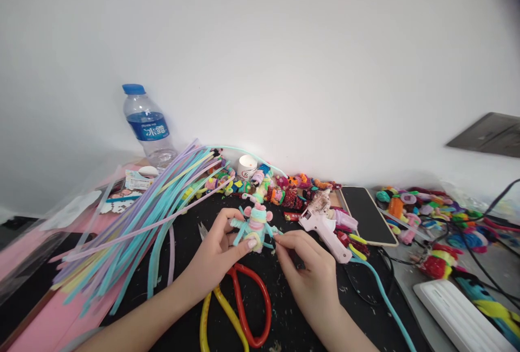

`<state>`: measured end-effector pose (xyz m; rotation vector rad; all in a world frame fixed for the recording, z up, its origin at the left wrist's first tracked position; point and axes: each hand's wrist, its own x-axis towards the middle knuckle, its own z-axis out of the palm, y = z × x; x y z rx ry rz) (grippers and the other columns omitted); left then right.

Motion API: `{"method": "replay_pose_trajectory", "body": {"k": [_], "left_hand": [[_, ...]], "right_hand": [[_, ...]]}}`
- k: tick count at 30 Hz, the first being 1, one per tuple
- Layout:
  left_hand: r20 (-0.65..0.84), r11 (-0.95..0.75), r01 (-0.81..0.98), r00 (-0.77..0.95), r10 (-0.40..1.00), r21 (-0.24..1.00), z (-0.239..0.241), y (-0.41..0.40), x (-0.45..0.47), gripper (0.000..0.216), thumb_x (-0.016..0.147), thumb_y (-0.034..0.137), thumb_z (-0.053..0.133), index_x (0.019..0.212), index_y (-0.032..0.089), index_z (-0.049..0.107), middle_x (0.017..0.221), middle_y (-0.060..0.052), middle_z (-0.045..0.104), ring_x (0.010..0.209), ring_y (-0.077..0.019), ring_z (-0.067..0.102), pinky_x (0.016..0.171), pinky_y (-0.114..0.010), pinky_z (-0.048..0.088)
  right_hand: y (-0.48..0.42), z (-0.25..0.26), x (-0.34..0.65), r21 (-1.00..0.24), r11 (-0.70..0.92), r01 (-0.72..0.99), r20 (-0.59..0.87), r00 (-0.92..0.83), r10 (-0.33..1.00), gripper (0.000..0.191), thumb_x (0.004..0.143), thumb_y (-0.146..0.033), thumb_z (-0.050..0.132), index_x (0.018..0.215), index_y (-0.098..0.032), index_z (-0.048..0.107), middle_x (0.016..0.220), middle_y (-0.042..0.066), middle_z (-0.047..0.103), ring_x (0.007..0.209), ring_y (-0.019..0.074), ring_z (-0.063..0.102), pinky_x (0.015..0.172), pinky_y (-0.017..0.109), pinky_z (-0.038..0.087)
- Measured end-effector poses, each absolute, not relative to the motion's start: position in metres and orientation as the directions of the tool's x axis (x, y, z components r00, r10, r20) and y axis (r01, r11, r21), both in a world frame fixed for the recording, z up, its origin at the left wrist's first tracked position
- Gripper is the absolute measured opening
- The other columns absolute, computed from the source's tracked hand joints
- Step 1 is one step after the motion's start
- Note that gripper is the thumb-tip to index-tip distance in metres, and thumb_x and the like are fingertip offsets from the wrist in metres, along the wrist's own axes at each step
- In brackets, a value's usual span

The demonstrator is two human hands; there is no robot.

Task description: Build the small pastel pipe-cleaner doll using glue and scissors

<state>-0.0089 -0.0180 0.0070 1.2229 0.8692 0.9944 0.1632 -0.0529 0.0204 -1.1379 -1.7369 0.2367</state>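
Observation:
A small pipe-cleaner doll in turquoise, pink and pale yellow is held upright near the middle of the view. My left hand grips its body from the left, thumb across the front. At the doll's right side, my right hand pinches the end of one turquoise limb between thumb and fingertips; the exact contact is partly hidden. Scissors with one red and one yellow handle lie below the hands, their blades partly covered by my left hand.
Loose pastel pipe cleaners spread at left, near a water bottle. Several finished dolls line the wall. A pale pink glue gun lies right, beside a dark-screened tablet, black cables and a white power strip.

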Motion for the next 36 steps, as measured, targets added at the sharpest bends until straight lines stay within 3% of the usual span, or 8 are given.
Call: {"method": "replay_pose_trajectory", "body": {"k": [8,12,14,17,21,24,32,36], "left_hand": [[0.139,-0.174,0.081,0.328,0.935,0.981,-0.001,-0.021,-0.014,0.027,0.084,0.023,0.055,0.107,0.025,0.042,0.117,-0.007,0.056,0.106,-0.0202,0.058,0.089,-0.035,0.048],[0.439,-0.535,0.234,0.36,0.824,0.812,-0.002,-0.018,-0.022,0.024,0.084,0.01,0.049,0.104,0.023,0.05,0.124,-0.008,0.052,0.117,-0.0218,0.05,0.097,-0.039,0.042],[0.486,-0.606,0.295,0.389,0.783,0.739,0.0,-0.02,-0.025,0.022,0.083,0.007,0.046,0.093,0.024,0.057,0.126,-0.006,0.052,0.118,-0.0224,0.05,0.099,-0.039,0.041],[0.458,-0.562,0.356,0.338,0.822,0.747,-0.001,-0.026,-0.027,0.022,0.081,0.009,0.048,0.082,0.025,0.063,0.127,-0.002,0.054,0.116,-0.0244,0.051,0.1,-0.038,0.041],[0.494,-0.576,0.224,0.333,0.803,0.786,-0.008,-0.032,-0.028,0.036,0.078,0.013,0.052,0.109,0.029,0.06,0.119,-0.005,0.061,0.113,-0.027,0.054,0.1,-0.044,0.042],[0.502,-0.588,0.175,0.368,0.783,0.79,-0.012,-0.032,-0.029,0.041,0.076,0.013,0.052,0.113,0.03,0.058,0.115,-0.006,0.064,0.111,-0.0279,0.056,0.097,-0.046,0.045],[0.518,-0.632,0.289,0.383,0.764,0.719,-0.002,-0.032,-0.029,0.029,0.077,0.012,0.052,0.099,0.026,0.065,0.115,-0.006,0.064,0.105,-0.025,0.059,0.093,-0.038,0.048],[0.51,-0.649,0.319,0.423,0.75,0.69,0.0,-0.031,-0.03,0.018,0.075,0.011,0.056,0.074,0.025,0.069,0.12,-0.004,0.063,0.109,-0.0264,0.057,0.096,-0.039,0.046]], "right_hand": [[-0.051,0.02,0.165,-0.611,0.51,0.605,0.623,-0.031,0.782,0.014,0.082,-0.007,0.053,0.082,-0.017,0.064,0.073,0.005,0.064,0.064,0.0149,0.061,0.056,0.024,0.051],[-0.051,0.018,0.166,-0.634,0.506,0.584,0.608,-0.028,0.794,0.013,0.083,-0.008,0.053,0.081,-0.018,0.062,0.074,0.004,0.065,0.066,0.0152,0.061,0.058,0.025,0.051],[-0.052,0.017,0.166,-0.646,0.508,0.57,0.599,-0.034,0.8,0.014,0.083,-0.008,0.053,0.081,-0.018,0.061,0.075,0.004,0.065,0.068,0.0155,0.062,0.059,0.026,0.052],[-0.054,0.017,0.167,-0.646,0.534,0.546,0.606,-0.058,0.793,0.014,0.084,-0.007,0.052,0.083,-0.019,0.061,0.079,0.004,0.066,0.071,0.0155,0.063,0.063,0.025,0.053],[-0.057,0.019,0.168,-0.607,0.576,0.548,0.639,-0.096,0.763,0.016,0.084,-0.008,0.052,0.092,-0.019,0.06,0.084,0.005,0.068,0.075,0.0155,0.065,0.067,0.023,0.054],[-0.058,0.019,0.168,-0.582,0.58,0.57,0.639,-0.12,0.76,0.016,0.084,-0.01,0.052,0.095,-0.019,0.059,0.079,0.003,0.067,0.067,0.0143,0.065,0.062,0.021,0.053],[-0.06,0.017,0.171,-0.554,0.596,0.581,0.645,-0.153,0.749,0.017,0.082,-0.008,0.053,0.095,-0.019,0.056,0.079,0.003,0.066,0.068,0.0135,0.064,0.062,0.02,0.052],[-0.06,0.015,0.172,-0.577,0.595,0.559,0.624,-0.169,0.763,0.019,0.082,-0.007,0.053,0.096,-0.02,0.056,0.081,0.003,0.066,0.07,0.014,0.064,0.063,0.021,0.052]]}}
